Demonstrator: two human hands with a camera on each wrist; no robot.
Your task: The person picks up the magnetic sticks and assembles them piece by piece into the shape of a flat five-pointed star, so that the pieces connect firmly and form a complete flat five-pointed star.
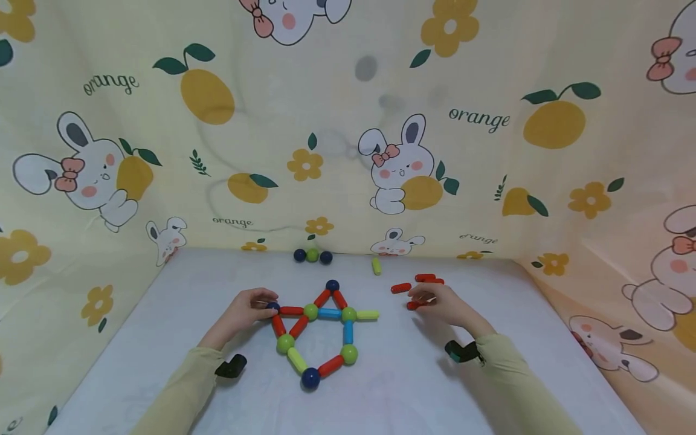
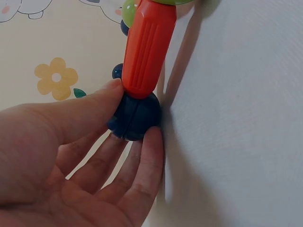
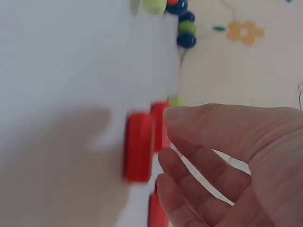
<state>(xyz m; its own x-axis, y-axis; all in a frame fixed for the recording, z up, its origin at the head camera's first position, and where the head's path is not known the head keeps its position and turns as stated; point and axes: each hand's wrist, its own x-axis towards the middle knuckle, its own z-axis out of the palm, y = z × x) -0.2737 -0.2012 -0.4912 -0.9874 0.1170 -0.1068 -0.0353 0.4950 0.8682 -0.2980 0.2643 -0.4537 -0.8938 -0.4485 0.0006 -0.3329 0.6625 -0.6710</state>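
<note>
From where I stand, the left hand [image 1: 252, 308] is closed around one navy ball [image 2: 137, 116] at the left corner of a flat stick-and-ball frame [image 1: 330, 366] lying on the white surface [image 1: 402, 393], thumb on one side and fingers on the other. I count seven balls in that frame, three navy and four green, joined by six red sticks, two blue and two yellow-green, one of these poking out to the right with its far end free. The right hand [image 1: 437, 304] is partly open, thumb and fingers parted with nothing gripped, among at least four loose red sticks [image 1: 401, 288]; whether it touches any, I can't tell. Behind lie one loose yellow-green stick [image 1: 376, 266] and three balls in a row, two navy [image 1: 299, 255] flanking one green [image 1: 312, 255].
</note>
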